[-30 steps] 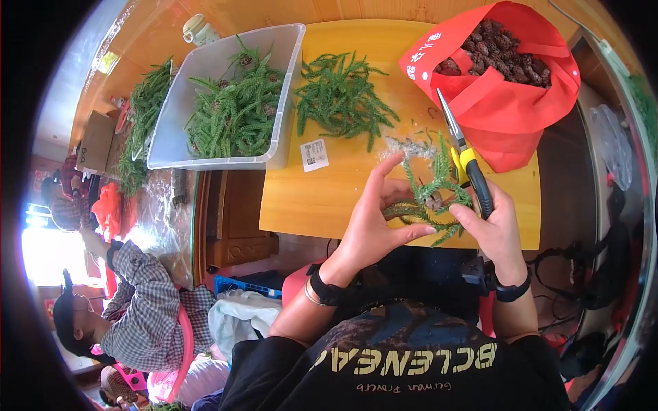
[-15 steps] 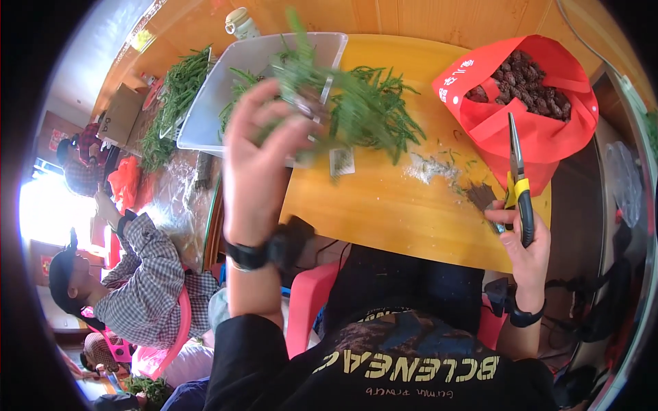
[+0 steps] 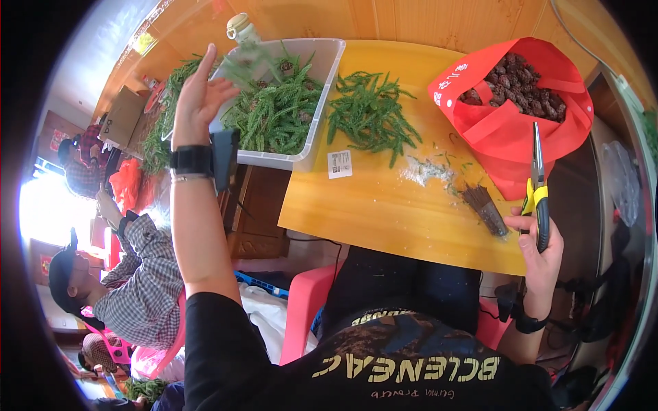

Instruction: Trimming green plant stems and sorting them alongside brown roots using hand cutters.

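Observation:
My left hand (image 3: 200, 96) is raised with its fingers spread over the left rim of a clear plastic bin (image 3: 310, 140) full of green needle sprigs (image 3: 274, 113). A few blurred sprigs (image 3: 241, 58) are in the air just past its fingertips. My right hand (image 3: 540, 250) is at the near right edge of the yellow table (image 3: 384, 205), closed on yellow-and-black-handled pliers (image 3: 537, 175) that point upward. A small bundle of brown stems (image 3: 484, 207) lies on the table just left of that hand.
A loose pile of green sprigs (image 3: 370, 116) lies on the table beside the bin. A red bag (image 3: 507, 133) of brown cones stands at the right. A white label (image 3: 339, 164) and whitish crumbs (image 3: 425, 171) lie mid-table. A person in a checked shirt (image 3: 140, 274) sits at lower left.
My left hand lifted a bunch of sprigs from the table's right side, swung left to the bin and opened over it. My right hand stayed near the table edge with the pliers.

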{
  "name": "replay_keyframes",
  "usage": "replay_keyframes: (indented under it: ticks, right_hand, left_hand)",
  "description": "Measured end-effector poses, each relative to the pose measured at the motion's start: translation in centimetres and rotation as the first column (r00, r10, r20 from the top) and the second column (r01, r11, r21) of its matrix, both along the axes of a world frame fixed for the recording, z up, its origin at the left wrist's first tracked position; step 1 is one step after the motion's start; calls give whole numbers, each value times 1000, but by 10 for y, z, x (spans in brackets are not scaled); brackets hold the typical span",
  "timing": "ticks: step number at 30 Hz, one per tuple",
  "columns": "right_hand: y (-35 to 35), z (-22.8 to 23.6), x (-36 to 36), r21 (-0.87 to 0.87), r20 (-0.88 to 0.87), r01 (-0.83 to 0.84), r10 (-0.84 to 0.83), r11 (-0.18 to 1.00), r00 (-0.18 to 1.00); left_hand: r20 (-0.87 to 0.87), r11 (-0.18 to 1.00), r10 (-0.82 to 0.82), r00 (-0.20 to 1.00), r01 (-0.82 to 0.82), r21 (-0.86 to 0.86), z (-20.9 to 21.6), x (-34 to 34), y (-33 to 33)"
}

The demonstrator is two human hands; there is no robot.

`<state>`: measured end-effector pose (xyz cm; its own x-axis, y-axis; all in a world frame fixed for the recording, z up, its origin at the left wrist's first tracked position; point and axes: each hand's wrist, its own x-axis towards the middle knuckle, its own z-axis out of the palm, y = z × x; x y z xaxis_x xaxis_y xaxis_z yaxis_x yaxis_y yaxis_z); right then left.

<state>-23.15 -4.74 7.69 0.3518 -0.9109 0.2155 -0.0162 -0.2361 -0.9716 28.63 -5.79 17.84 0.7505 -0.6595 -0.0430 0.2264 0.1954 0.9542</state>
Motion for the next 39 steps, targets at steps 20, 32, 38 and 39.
replay_keyframes:
  ticks: [20,32,38,39]
  right_hand:
    - [-26,-25,-57,-269,-780,58,-252,961,573]
    - [-43,-58,-76,-117,-880,-57,-77,991,469]
    - [-73,25,-55,-143,-697,50,-136,988,704]
    - [-84,48,-50,-191,-666,67,-179,979,724]
  left_hand:
    - [100,590,-807,582,799,114,-128,-216,50]
    - [-62,682,-726,685,729,62,-157,-208,50]
    - [-155,702,-706,691,711,-33,-177,-200,57]
    - [-167,695,-713,681,717,-44,-177,-200,57]
